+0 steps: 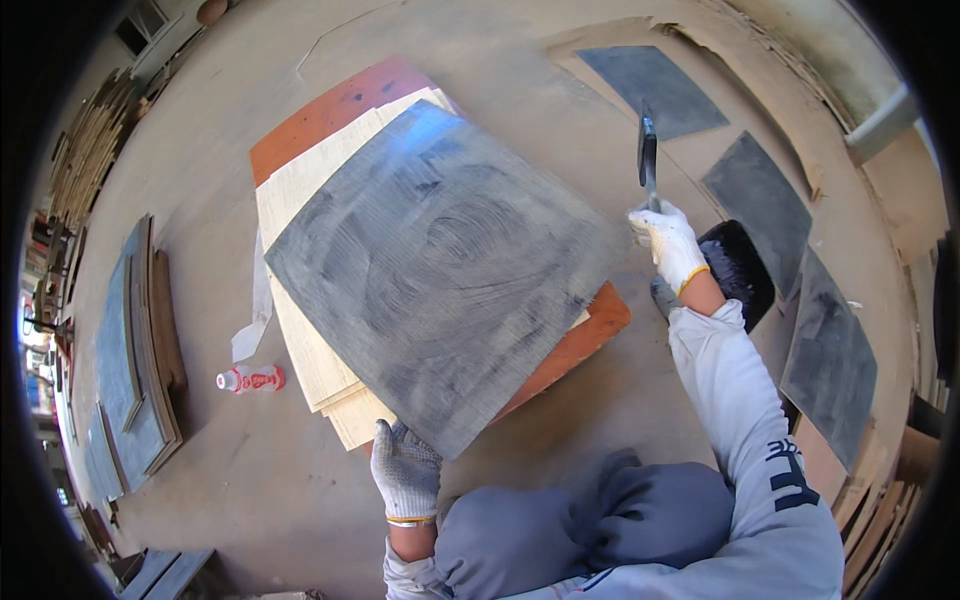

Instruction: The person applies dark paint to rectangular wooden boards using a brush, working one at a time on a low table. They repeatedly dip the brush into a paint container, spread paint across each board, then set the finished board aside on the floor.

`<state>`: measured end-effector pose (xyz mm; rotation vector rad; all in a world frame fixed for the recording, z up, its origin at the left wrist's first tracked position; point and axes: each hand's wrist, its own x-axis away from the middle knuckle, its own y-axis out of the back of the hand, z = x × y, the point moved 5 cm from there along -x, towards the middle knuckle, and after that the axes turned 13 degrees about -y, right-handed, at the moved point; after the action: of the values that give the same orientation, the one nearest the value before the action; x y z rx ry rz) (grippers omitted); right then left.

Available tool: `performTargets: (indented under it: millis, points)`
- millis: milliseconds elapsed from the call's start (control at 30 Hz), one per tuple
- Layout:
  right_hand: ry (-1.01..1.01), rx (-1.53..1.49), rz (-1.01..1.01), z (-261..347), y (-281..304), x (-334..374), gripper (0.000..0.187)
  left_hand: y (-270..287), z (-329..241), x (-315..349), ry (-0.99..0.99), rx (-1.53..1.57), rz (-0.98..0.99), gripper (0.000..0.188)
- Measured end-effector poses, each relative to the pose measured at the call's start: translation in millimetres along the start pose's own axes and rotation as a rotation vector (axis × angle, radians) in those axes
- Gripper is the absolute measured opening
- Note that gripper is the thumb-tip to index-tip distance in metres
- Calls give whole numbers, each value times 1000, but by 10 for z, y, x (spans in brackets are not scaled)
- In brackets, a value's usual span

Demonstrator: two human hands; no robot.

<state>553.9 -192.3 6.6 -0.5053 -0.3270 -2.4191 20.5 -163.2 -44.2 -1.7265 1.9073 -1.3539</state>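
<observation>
My right hand (670,245), in a white knit glove, is closed round the handle of a paint brush (648,150) with a dark flat head. It is held up to the right of a square wooden board (450,250) streaked with dark grey coating. This board lies turned askew on a stack of pale bare boards (320,370). Near its closest corner, my left hand (407,470), also gloved, is closed at the edge, fingertips partly hidden by the board. Beside my right forearm stands a black tray (757,265) with a dark, shiny inside.
Orange-red boards (330,110) lie beneath the stack. Dark-coated boards (760,195) are spread on the floor at right. A white and red bottle (252,378) lies left of the stack, near a pale strip (257,310). Further left, grey-blue boards (125,350) are piled.
</observation>
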Motion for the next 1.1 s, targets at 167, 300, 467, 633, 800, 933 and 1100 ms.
performTargets:
  millis: [167, 300, 467, 633, 800, 933, 1100]
  points:
    - [-91, -113, 187, -78, -310, -48, 23, -26, -255, -2, -27, -92, -76, 71]
    - [-151, -33, 174, -163, -377, 99, 30, 5, -442, -123, -29, -168, -122, 73]
    - [-140, -67, 204, -67, -764, 455, 27, -115, -727, -327, 55, -239, -168, 72]
    - [72, -34, 68, 24, -758, 722, 28, -376, -1108, -403, 207, -227, -120, 77]
    - [-44, 79, -99, 357, 51, 1196, 37, -1096, -1106, -606, 264, -451, 20, 92]
    - [-72, -302, -264, -95, 1114, 1912, 42, -2045, -626, -709, 352, -578, 304, 91]
    - [-23, -649, -614, -776, 2389, 3817, 27, -2883, 957, -257, 621, -496, 911, 89]
